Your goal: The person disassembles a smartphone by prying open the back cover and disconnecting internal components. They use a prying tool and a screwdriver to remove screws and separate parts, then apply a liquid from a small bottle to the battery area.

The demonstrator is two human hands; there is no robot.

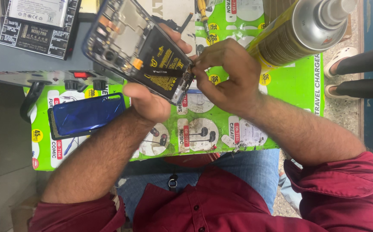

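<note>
Green printed sheet (pixel 294 92) covers the small work surface across the middle of the frame, with a grey table at upper left. On the sheet, at the left, lies a shiny blue back cover (pixel 85 115), and a large spray can (pixel 296 32) lies at the upper right.

The left hand (pixel 148 101) grips an opened phone (pixel 137 47) by its lower edge, thumb pressed on the near side and fingers wrapped behind, holding it tilted above the sheet in the upper centre. The black battery (pixel 163 68) with yellow print is exposed inside the frame. The right hand (pixel 227 75) has its fingertips pressed together at the phone's right edge, beside the battery; they seem to pinch something thin, but I cannot tell what it is.

I judge the step in hand as work at the battery's edge inside the opened phone. The next move calls for small, steady force and a firm hold from the left hand.

At the right edge, another person's legs and sandals (pixel 341 56) are seen.
</note>
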